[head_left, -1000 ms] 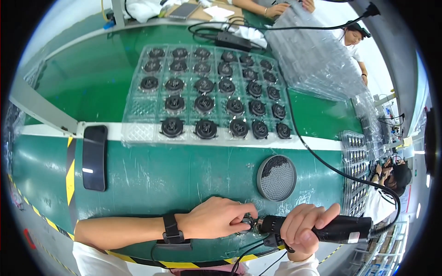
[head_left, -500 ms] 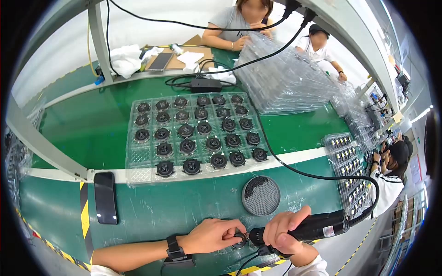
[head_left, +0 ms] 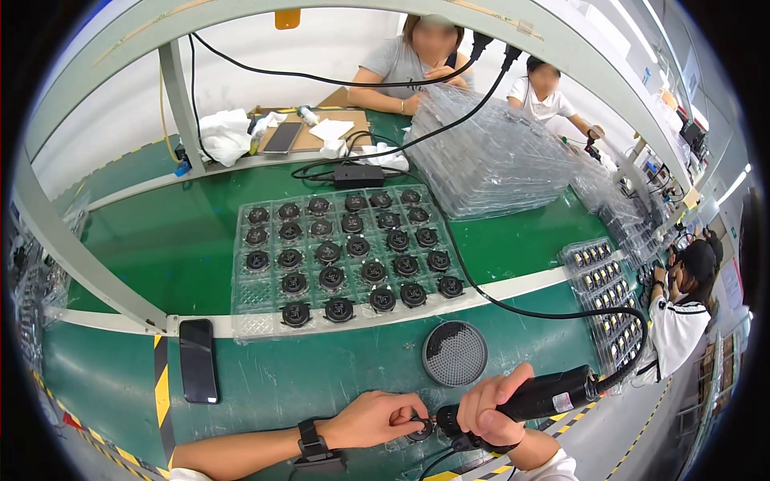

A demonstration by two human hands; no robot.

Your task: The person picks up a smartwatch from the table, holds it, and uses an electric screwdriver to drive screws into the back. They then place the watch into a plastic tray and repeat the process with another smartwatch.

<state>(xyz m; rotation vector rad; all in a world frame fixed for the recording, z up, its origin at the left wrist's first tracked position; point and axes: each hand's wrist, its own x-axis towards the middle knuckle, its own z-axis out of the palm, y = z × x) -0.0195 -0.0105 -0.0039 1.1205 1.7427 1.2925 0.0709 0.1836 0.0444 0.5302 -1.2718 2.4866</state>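
Observation:
My right hand [head_left: 486,410] is wrapped round a black electric screwdriver [head_left: 553,394], whose cord leaves its right end. The tool lies nearly level, its tip pointing left at a small round black watch case [head_left: 419,430]. Thumb and fingers of my left hand [head_left: 375,418] pinch this case at the table's near edge. Whether the tip touches it I cannot tell, as my fingertips partly cover the spot. Just beyond my hands sits a round grey dish [head_left: 455,353] with a dimpled floor and a dark patch of tiny pieces, likely screws.
A clear plastic tray [head_left: 255,306] holds rows of similar black watch cases. At left lies a black phone [head_left: 198,361]. Stacked clear trays [head_left: 489,152] rise behind, with another filled tray [head_left: 605,293] at right. The screwdriver's cord [head_left: 545,313] crosses the table. Several people sit nearby.
My view has tilted, so the table scene sits slightly lower. Both hands keep their hold on the watch case and screwdriver. Across the table, a person's hand has moved.

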